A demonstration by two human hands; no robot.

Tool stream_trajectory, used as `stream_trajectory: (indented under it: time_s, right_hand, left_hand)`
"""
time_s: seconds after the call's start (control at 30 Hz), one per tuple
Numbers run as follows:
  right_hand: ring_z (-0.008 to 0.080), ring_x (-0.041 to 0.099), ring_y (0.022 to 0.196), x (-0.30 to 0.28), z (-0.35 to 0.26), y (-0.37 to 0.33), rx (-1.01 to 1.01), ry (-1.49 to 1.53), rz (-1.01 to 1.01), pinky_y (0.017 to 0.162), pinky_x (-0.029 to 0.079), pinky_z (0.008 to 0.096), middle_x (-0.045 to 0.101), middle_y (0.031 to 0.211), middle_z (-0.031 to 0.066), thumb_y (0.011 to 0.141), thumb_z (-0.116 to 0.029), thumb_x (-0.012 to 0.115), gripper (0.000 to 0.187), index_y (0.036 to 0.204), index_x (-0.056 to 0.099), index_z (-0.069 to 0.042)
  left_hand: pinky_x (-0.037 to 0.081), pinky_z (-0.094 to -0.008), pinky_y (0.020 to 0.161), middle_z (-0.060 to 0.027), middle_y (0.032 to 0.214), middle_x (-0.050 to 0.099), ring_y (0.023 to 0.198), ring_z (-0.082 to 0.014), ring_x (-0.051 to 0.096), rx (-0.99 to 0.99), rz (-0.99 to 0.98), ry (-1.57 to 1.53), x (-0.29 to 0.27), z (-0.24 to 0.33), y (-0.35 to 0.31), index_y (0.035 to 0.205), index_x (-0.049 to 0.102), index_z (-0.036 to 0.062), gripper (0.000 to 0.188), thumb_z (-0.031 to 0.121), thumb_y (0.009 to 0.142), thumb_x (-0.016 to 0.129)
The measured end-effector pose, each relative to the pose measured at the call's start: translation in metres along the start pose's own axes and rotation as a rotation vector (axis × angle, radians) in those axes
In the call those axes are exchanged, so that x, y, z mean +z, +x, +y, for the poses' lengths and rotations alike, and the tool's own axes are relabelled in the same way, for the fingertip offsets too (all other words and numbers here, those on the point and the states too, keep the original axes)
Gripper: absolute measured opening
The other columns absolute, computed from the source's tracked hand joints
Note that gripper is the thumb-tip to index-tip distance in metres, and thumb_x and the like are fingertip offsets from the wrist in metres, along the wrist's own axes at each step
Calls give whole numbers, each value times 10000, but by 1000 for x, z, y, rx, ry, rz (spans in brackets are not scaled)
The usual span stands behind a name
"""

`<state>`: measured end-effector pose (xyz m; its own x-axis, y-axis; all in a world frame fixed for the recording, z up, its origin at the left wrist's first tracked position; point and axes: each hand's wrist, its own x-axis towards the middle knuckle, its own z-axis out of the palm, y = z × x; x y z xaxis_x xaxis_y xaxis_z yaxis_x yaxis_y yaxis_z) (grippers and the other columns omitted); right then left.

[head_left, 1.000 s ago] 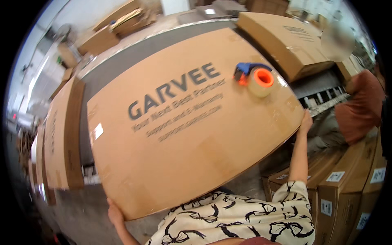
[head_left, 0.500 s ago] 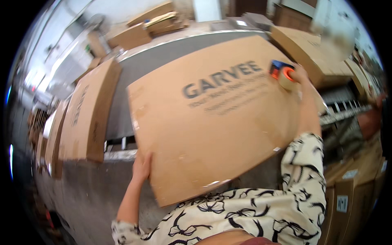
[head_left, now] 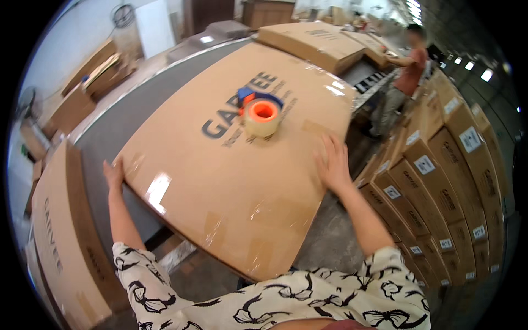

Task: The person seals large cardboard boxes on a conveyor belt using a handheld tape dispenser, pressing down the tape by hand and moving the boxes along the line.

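We've released tape dispenser point(head_left: 257, 123), freeing right grip point(head_left: 333, 166): spread on carton point(head_left: 192, 176), 3 o'clock; left grip point(head_left: 114, 175) at 9 o'clock corner, closure unclear.

A tape dispenser point(head_left: 261, 116) is sitting on top of the large box point(head_left: 220, 181), blocking a straight sweep across it — bare cardboard is leaving room on its near side. Leftward, a strip of grey belt point(head_left: 99, 159) is opening between the left hand point(head_left: 114, 173) and a side box point(head_left: 63, 214). Another box point(head_left: 316, 44) is crowding the far edge — stacked boxes point(head_left: 434, 181) are walling off the right, beyond a floor gap point(head_left: 324, 236).
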<state>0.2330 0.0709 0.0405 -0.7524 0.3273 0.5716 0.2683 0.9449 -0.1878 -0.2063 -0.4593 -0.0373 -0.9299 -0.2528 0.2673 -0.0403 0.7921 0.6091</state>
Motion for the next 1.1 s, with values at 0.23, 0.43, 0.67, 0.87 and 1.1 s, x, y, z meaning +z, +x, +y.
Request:
stream_trajectory:
  time_s: [0.23,0.43,0.67,0.87,1.1]
  right_hand:
    - [408,237,1366,4,-41,-127,753,834,-29,1123,203,432,280,1434,313,911,-400,556,817,1426,162,96]
    - [410,86,1407,1,-49,-117,717,509,-46,1147,128,421,87,1491,315,930,-374,521,849,1424,42,123]
    - [409,140,1401,0,7,-107,518,613,-54,1142,157,420,122,1485,321,956,-331,468,764,1417,74,136]
    - [346,224,1399,-5,98,-77,505,754,-89,1131,205,363,219,1490,268,944,-268,500,690,1427,171,99]
    - [190,430,1269,-27,168,-39,530,1165,-111,1040,335,280,480,1366,165,953,-204,515,532,1384,352,61]
  left_hand:
    - [400,-306,941,-109,1172,585,1078,-204,527,-10,-289,-664,33,-40,-13,1180,571,0,407,300,905,564]
    - [408,-314,932,-109,1173,587,1080,-218,534,-3,-207,-590,-6,-26,-52,1183,567,8,405,317,922,542]
    - [418,-313,921,-96,1149,590,1036,-197,548,62,-28,-479,-70,-75,-109,1157,582,-6,363,278,938,526]
    - [424,-342,935,-134,1184,580,1059,-218,546,-114,189,-701,-101,-56,-249,1182,558,-52,367,211,931,513]
    - [456,-342,885,-125,1177,560,1047,-250,549,-344,419,-597,-123,17,-412,1142,577,-33,323,171,898,520]
